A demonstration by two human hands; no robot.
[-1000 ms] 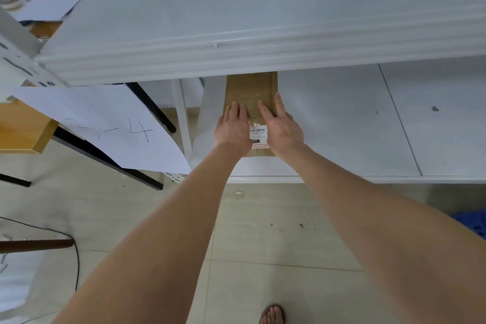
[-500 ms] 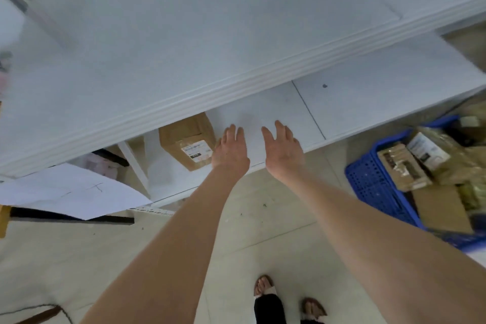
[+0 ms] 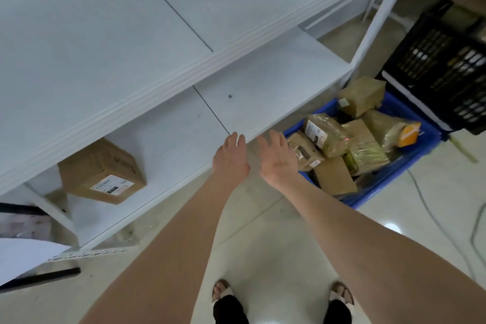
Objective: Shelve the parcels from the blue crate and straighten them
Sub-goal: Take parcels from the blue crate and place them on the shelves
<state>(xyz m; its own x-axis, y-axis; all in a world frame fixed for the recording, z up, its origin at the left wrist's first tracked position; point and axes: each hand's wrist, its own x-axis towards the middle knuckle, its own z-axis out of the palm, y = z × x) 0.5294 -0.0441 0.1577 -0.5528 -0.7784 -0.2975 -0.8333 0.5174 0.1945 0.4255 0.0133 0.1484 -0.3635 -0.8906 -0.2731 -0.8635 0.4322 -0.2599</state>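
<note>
One brown cardboard parcel with a white label lies on the lower white shelf at its left end, under the upper shelf board. My left hand and my right hand hover empty, fingers apart, over the shelf's front edge, well to the right of that parcel. The blue crate stands on the floor to the right of my right hand, filled with several brown parcels, some wrapped in tape, one with an orange patch.
A black slotted crate stands behind the blue one. The shelf's white upright rises at the right end. A white paper sheet hangs at the lower left. A cable runs across the tiled floor; my sandalled feet are below.
Both hands have let go of the parcel on the shelf and moved right, toward the blue crate. My view has swung right, bringing the crate fully in.
</note>
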